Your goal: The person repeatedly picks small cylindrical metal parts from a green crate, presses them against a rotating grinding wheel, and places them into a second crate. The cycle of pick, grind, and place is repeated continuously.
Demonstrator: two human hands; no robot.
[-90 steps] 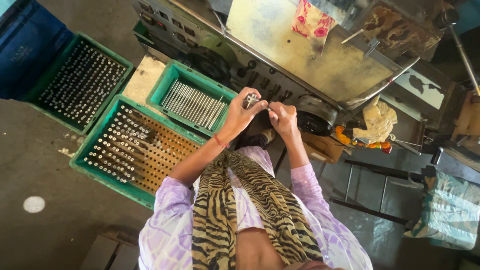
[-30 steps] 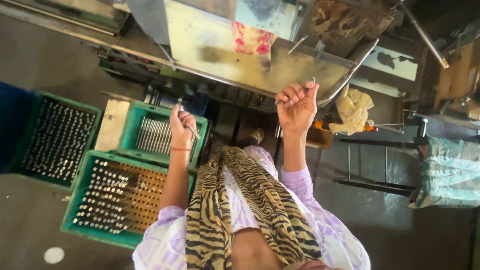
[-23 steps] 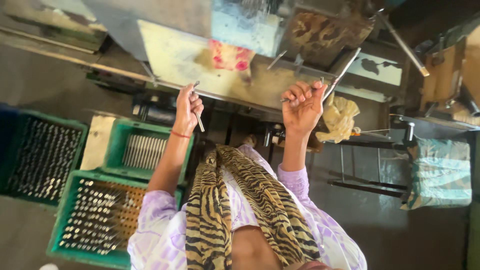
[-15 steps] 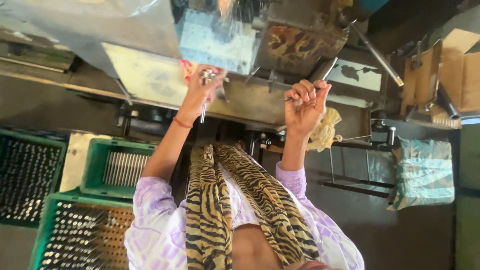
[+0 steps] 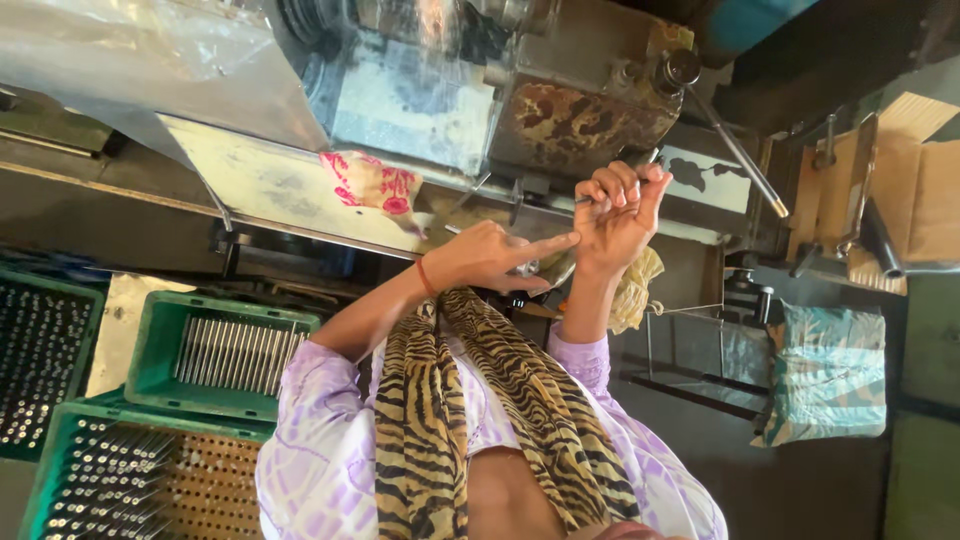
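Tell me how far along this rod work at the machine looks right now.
Done: many metal rods stand in the perforated crate. In hand: the right hand grips a thin rod or lever at the machine, and the left hand points beside it. Left: loose rods lie in the green tray.

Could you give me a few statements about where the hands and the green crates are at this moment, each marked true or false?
1. The right hand grips a thin metal lever. True.
2. The left hand reaches into a green crate. False: it is raised by the machine, forefinger pointing toward the right hand.
3. The nearest green crate holds metal rods lying side by side. True.
4. A blue cloth hangs on the machine. False: the cloth is pink and white.
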